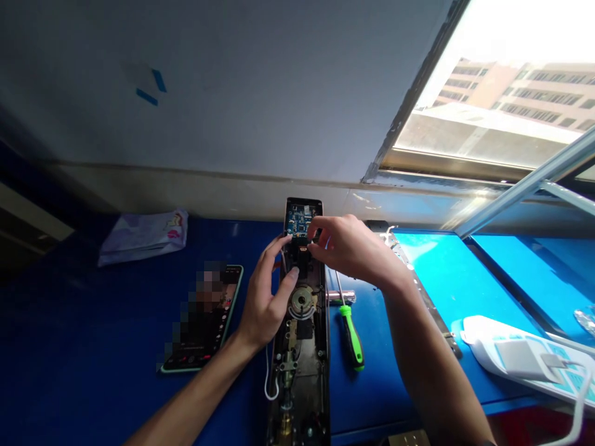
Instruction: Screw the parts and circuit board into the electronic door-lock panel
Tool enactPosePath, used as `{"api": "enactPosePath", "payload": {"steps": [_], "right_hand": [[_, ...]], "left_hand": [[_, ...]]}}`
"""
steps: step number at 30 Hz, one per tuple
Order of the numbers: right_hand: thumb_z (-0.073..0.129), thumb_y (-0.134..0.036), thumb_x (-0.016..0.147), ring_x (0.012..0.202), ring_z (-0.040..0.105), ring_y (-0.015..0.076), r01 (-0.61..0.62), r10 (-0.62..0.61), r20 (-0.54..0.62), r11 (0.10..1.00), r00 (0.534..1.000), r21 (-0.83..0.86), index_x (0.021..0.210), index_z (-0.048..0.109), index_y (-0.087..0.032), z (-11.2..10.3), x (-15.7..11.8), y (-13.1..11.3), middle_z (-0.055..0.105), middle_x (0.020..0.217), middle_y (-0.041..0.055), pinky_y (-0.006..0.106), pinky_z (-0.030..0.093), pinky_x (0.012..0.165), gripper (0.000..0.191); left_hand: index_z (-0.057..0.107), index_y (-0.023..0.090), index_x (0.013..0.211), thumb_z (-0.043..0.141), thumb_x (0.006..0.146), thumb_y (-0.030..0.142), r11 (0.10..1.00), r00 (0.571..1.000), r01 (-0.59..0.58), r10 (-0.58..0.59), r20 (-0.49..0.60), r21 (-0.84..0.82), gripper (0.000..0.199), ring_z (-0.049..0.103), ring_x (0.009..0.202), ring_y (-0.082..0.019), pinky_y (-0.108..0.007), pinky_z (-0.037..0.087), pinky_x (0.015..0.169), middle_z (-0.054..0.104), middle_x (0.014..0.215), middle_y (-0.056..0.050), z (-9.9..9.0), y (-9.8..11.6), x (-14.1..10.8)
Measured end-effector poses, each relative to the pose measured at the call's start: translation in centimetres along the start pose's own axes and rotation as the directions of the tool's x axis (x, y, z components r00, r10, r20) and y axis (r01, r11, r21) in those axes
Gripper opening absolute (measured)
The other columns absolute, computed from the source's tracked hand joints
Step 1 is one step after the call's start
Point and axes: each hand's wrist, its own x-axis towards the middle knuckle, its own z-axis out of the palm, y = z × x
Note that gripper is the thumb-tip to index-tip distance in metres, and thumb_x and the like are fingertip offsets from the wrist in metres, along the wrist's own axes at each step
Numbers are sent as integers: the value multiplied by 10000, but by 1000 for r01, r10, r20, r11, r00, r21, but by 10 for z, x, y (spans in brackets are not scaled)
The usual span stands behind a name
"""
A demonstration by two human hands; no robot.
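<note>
Right grip [351,248] by board [300,222] in casing [313,359]

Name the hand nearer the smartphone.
Left. The left hand is just right of the smartphone; the right hand is farther right, at the circuit board.

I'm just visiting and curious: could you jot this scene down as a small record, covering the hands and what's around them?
Left hand: thumb and index spread over the long dark casing
Right hand: fingers curled beside the circuit board; whether they pinch anything is unclear
Circuit board: at the casing's far end
Left of casing: phone, screen lit; farther off, purple packet
Right of casing: green-and-black screwdriver
Surface: blue table
Light: window, upper right
</note>
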Motion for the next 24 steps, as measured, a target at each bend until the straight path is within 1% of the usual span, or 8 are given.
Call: {"api": "enactPosePath", "payload": {"steps": [3,6,8,12,16,20,24], "right_hand": [[628,-207,903,668,611,119,92,-92,53,996,994,0,1012,723,-236,0,-6,-1,756,831,2,266,339,605,147],[680,-220,900,733,626,126,204,-203,116,979,972,7,1033,716,-241,2,-11,-2,765,908,-1,256,348,631,139],[708,-225,895,749,632,134,236,-234,140,972,962,0,1039,708,-234,5,-13,-2,764,914,4,253,338,631,144],[708,-176,885,743,629,145,237,-227,157,970,961,-46,1051,703,-228,13,-12,0,765,927,26,264,292,618,174],[683,-138,886,755,643,154,222,-209,159,972,965,-71,987,720,-231,17,-10,4,778,944,37,277,281,627,142],[674,-130,881,745,647,151,176,-166,108,981,980,-86,951,750,-238,12,-8,9,796,920,16,278,305,643,149],[671,-156,894,688,613,125,142,-138,55,986,989,-84,957,755,-254,6,-8,11,783,864,-15,270,310,631,144]], "left_hand": [[498,302,1504,587,1019,369,1000,1000,6,-6,4,-7,498,474,1496,-301,-513,385,1252,499,1613,-82,-1,0,1],[500,294,1503,601,1014,379,1000,1000,8,-8,5,-11,507,477,1494,-310,-516,398,1243,492,1619,-92,-1,-1,1],[504,295,1502,606,1011,380,1000,1000,10,-10,1,-10,508,478,1494,-313,-516,395,1246,495,1617,-91,-1,-2,1],[517,310,1497,586,1016,384,1000,1000,22,-22,-4,-20,492,510,1468,-308,-506,395,1246,529,1591,-75,-2,-2,0],[537,298,1482,534,1033,388,999,999,40,-40,-18,-31,458,512,1463,-296,-492,392,1246,549,1571,-63,-3,-1,2],[552,276,1466,511,1036,378,999,998,49,-50,-45,-20,444,511,1459,-294,-496,395,1243,564,1555,-70,-3,0,4],[549,275,1464,523,1025,352,999,998,51,-51,-42,0,446,533,1442,-299,-512,407,1232,564,1559,-82,-2,-1,3]]}}
